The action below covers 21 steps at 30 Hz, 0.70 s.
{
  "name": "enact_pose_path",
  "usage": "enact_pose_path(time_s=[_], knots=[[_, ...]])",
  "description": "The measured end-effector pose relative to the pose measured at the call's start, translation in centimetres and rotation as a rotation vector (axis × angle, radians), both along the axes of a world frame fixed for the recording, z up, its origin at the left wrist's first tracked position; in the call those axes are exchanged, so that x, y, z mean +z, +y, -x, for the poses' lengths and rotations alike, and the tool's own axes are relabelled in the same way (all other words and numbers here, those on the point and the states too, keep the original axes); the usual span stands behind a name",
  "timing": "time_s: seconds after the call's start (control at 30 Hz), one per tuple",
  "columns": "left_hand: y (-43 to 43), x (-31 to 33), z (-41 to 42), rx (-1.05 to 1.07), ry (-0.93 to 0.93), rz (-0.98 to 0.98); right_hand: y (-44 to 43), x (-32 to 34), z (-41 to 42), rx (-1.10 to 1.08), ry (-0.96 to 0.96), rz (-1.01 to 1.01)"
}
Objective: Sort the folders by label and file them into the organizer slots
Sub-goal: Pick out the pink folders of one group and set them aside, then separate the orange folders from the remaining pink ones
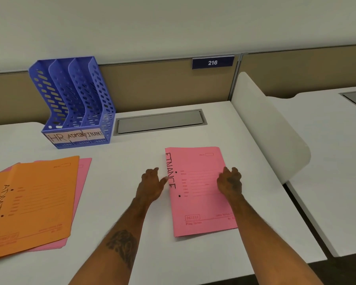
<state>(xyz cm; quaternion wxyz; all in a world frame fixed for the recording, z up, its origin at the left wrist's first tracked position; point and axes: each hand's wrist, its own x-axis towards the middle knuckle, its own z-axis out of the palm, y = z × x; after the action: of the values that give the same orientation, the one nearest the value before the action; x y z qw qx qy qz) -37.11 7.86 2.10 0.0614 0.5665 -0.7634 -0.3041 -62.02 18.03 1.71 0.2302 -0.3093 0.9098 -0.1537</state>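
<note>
FINANCE folder [199, 202] — left fingers [152, 172] beside, right fingers [233, 172] atop

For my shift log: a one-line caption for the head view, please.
Left hand and right hand at the edges of the pink FINANCE folder on the desk, blue organizer behind.

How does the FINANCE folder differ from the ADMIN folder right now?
The FINANCE folder is pink; the ADMIN folder is orange. The FINANCE folder lies alone, with the left hand and right hand at its side edges; the ADMIN folder lies untouched, skewed, atop another pink folder. Both lie flat, closed, on the table, labels handwritten along the left edge.
</note>
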Motion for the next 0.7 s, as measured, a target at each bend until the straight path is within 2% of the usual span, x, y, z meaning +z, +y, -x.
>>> enact_pose_path(time_s=[0.1,0.23,0.47,0.7], knots=[[-0.3,0.1,-2.5,-0.08,-0.119,0.226,-0.8,0.2,-1.8,0.245,0.218,-0.042],[-0.6,0.5,-6.1,-0.152,-0.246,0.357,-2.0,0.7,-4.6,0.39,0.415,0.003],[-1.1,1.5,-12.3,-0.154,-0.37,0.463,-3.6,2.0,-9.7,0.486,0.532,0.071],[-1.6,2.2,-20.4,-0.053,-0.383,0.475,-5.4,3.6,-17.0,0.541,0.517,0.139]])
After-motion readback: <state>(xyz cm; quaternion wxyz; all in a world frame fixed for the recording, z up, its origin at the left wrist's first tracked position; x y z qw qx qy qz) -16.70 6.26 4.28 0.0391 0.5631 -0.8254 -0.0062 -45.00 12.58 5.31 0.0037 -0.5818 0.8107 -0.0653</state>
